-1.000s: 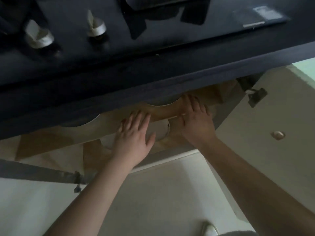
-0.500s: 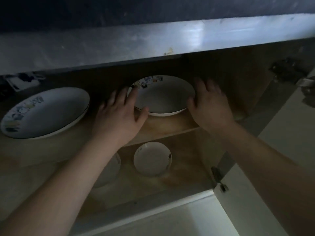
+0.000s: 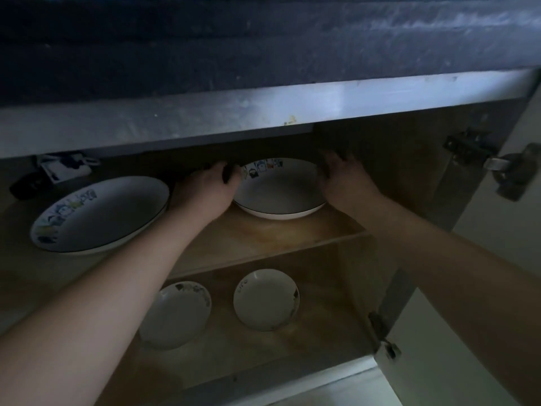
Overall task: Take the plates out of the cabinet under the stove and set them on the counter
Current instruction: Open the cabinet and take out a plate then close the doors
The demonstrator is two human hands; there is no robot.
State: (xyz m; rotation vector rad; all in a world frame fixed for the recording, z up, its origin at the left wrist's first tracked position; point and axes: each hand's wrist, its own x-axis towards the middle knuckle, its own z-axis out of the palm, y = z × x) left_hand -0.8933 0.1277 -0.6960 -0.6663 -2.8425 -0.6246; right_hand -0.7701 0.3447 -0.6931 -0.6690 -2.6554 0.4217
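A white deep plate [image 3: 279, 189] with cartoon prints on its rim sits on the upper wooden shelf [image 3: 281, 235] of the open cabinet. My left hand [image 3: 205, 190] curls around its left rim and my right hand [image 3: 344, 183] curls around its right rim; the plate still rests on the shelf. A larger printed plate [image 3: 101, 213] lies on the same shelf to the left. Two small white plates, one on the left [image 3: 177, 315] and one on the right [image 3: 266, 300], lie on the lower shelf.
The dark counter edge [image 3: 263, 48] and a grey cabinet rail [image 3: 234, 112] overhang the opening. The cabinet door [image 3: 497, 230] stands open on the right with metal hinges [image 3: 468, 148]. A small dark-and-white object [image 3: 64, 168] sits at the back left of the upper shelf.
The view dropped from the stove top into the cabinet. Both hands moved further in and closed from flat beside the plate onto its two rims.
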